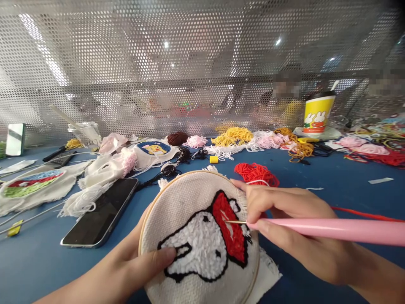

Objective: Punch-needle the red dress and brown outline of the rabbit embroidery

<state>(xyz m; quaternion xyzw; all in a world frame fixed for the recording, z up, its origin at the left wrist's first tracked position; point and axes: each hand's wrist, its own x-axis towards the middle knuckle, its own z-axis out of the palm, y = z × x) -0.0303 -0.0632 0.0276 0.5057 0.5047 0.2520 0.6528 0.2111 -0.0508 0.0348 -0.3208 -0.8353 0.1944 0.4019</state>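
My left hand (pixel 136 266) grips an embroidery hoop (pixel 148 211) by its left side, the thumb pressed on the cloth and the fingers hidden behind. Stretched in the hoop is cream cloth (pixel 190 192) with a white rabbit head (pixel 199 240) outlined in black and a red body patch (pixel 232 236). A pale unfilled strip shows inside the red. My right hand (pixel 294 228) pinches a pink punch needle (pixel 335 228) near its metal shaft, and the tip meets the cloth at the red patch. Red yarn (pixel 357 211) trails to the right from behind this hand.
A red yarn bundle (pixel 256 174) lies just beyond the hoop. A black phone (pixel 101 215) is at left, near other stitched cloths (pixel 34 185). Yellow yarn (pixel 232 137) and a yellow cup (pixel 319 112) stand before a perforated metal screen (pixel 196 63).
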